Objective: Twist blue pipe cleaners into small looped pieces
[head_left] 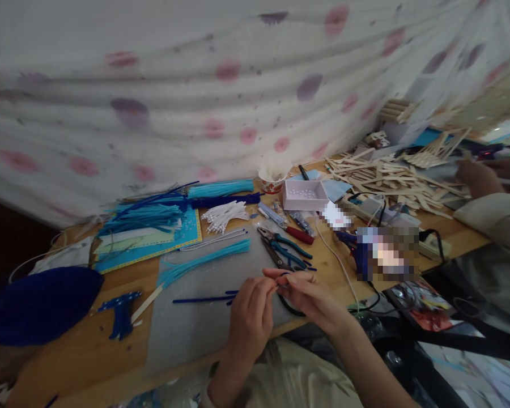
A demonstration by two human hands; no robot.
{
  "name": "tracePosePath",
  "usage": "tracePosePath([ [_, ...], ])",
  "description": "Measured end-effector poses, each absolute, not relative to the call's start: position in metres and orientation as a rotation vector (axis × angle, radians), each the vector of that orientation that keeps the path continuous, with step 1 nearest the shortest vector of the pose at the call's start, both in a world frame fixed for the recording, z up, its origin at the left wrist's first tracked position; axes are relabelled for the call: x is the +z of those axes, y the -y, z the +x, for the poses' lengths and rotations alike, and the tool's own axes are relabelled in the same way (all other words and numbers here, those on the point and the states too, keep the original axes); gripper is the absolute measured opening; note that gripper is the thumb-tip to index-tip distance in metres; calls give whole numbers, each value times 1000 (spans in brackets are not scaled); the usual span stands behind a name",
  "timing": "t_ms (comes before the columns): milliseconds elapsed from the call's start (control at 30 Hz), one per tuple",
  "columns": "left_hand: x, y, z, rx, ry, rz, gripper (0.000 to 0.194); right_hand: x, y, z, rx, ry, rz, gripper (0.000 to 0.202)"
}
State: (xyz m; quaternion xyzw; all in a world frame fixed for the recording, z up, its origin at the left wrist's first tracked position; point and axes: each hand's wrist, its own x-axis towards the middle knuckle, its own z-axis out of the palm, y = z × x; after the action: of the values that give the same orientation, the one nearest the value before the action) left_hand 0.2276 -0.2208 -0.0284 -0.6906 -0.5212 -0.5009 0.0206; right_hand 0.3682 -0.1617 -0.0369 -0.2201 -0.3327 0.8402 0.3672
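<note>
My left hand (251, 309) and my right hand (310, 294) meet near the table's front edge, fingertips pinched together. Between them shows a bit of dark blue pipe cleaner (285, 275), mostly covered by the fingers. Left of my hands, dark blue pipe cleaners (199, 299), one long and some short, lie on a grey mat (182, 334). Just beyond my fingers are blue-handled pliers (287, 246) and scissors (274, 252), whose handle is partly behind my right hand. A light blue pipe cleaner bundle (208, 259) rests farther back on the mat.
A white box of beads (306, 195), a paper cup (272, 180) and white-tipped stems (225, 216) stand or lie at the back. Wooden sticks (386, 178) are heaped at right, near another person's arm (484, 187). A dark blue oval (42, 306) sits at left. A cable (335, 255) crosses the table.
</note>
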Motion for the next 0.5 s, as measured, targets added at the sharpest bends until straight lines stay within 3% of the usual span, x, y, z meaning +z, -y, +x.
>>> tracePosePath([
  [267,-26,223,244,-2080,1785,-2034,16,-33,174,369,2162,850,-337,23],
  [500,-32,222,240,-2037,1695,-2051,16,-36,177,357,1992,842,-534,14],
])
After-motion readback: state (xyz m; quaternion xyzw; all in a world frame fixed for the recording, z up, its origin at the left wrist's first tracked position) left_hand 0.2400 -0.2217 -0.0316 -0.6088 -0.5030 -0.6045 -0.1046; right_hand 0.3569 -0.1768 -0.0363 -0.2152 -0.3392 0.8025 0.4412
